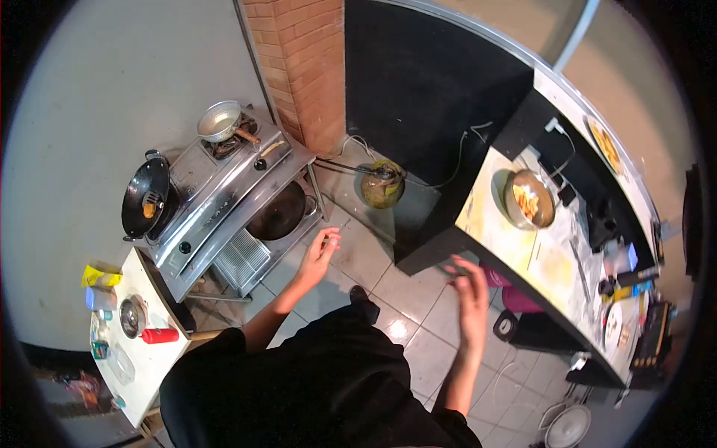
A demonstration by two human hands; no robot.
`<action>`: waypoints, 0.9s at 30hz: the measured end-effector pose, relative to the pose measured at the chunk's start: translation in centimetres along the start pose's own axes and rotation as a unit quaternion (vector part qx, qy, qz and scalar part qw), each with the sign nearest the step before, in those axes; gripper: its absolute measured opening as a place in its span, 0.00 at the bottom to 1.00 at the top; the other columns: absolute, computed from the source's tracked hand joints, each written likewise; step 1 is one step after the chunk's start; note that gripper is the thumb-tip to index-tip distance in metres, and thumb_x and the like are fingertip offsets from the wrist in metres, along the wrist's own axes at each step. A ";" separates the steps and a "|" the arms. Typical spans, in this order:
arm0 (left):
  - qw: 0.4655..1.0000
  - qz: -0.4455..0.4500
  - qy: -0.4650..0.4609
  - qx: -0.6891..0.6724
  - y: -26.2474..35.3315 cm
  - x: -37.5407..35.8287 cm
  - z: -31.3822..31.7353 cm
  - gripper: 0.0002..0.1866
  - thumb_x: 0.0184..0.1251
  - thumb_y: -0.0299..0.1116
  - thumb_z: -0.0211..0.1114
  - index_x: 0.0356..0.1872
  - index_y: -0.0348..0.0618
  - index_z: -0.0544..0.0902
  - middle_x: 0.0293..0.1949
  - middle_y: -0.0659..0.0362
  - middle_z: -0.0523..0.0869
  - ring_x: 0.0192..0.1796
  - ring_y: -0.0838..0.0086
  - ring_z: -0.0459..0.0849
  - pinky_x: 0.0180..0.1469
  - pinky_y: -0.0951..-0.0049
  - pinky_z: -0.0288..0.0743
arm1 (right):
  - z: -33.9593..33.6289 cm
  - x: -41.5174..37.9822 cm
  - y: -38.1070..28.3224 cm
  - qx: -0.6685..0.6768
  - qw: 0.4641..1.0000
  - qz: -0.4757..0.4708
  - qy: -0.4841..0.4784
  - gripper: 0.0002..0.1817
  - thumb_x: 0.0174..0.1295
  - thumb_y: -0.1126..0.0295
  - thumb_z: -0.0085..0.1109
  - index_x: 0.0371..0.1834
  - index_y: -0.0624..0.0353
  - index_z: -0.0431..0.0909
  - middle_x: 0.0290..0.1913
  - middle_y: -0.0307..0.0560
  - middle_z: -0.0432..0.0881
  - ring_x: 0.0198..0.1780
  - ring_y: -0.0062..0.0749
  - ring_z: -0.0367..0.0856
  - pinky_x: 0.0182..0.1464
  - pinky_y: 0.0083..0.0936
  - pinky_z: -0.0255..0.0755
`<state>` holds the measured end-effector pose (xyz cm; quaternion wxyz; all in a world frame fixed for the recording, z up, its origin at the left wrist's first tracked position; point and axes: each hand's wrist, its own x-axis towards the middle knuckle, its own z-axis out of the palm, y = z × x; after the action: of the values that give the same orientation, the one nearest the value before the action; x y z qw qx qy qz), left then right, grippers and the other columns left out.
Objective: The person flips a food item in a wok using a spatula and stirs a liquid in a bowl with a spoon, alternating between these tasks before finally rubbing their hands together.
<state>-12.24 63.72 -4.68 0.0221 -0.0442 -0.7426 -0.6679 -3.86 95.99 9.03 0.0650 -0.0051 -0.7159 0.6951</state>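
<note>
My left hand [319, 255] hangs in the air over the tiled floor, fingers loosely bent and apart, with nothing in it. The steel gas stove [224, 201] is the thing nearest to it. On the stove sit a black wok [146, 198] with a slotted spatula and a brown piece of food inside, and a silver saucepan [219, 122] with a wooden handle. My right hand [469, 291] is held up near the marble-topped counter [553, 261], fingers spread and empty. A metal bowl [532, 200] with fried strips of food stands on that counter.
A gas cylinder [382, 185] with a hose stands on the floor by the brick pillar [310, 67]. Below the stove lies a large dark wok [278, 213]. The white side table [138, 381] holds a red bottle [160, 336] and a small metal bowl [133, 316]. A plate of food [605, 145] rests on the ledge.
</note>
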 end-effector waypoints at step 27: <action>0.957 -0.130 0.252 -0.070 4.0 2.5 24.6 0.08 0.80 0.30 0.55 0.52 0.40 0.78 0.54 0.57 0.78 0.52 0.74 0.83 0.55 0.72 0.76 | -56.0 47.0 27.0 -0.546 0.834 0.021 0.071 0.33 0.54 0.75 0.64 0.67 0.63 0.70 0.61 0.64 0.75 0.65 0.63 0.72 0.68 0.45 0.68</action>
<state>-13.76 88.64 -3.13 0.1183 0.2204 -0.6637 -0.7050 -47.11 157.23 -12.46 0.0872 -0.1041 -0.9723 0.1902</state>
